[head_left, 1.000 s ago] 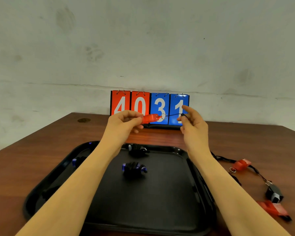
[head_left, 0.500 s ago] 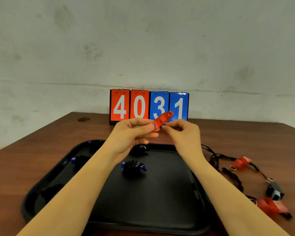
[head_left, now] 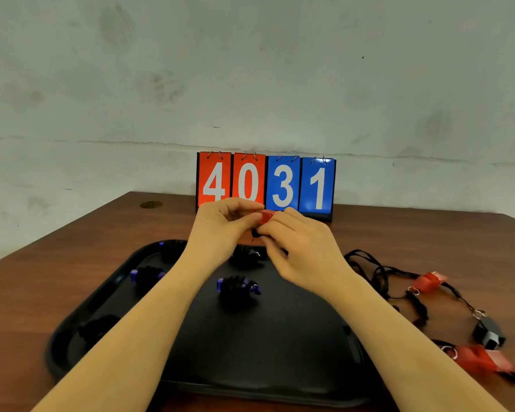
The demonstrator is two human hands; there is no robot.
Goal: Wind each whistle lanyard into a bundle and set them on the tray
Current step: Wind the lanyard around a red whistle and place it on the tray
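Winding is under way above the tray's (head_left: pixel 107 295) far edge: left hand (head_left: pixel 220 230) pinches the red whistle (head_left: pixel 266 217), right hand (head_left: pixel 298 248) pinches its cord. Next likely needs another snug wrap.

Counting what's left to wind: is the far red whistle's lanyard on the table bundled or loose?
Loose. The lanyard sprawls in open loops across the table beside the tray, unlike the tight bundle there.

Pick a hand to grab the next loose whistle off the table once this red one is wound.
Right, probably. The loose whistles lie on the table right of the tray, beside the right hand. The left hand would have to cross over.
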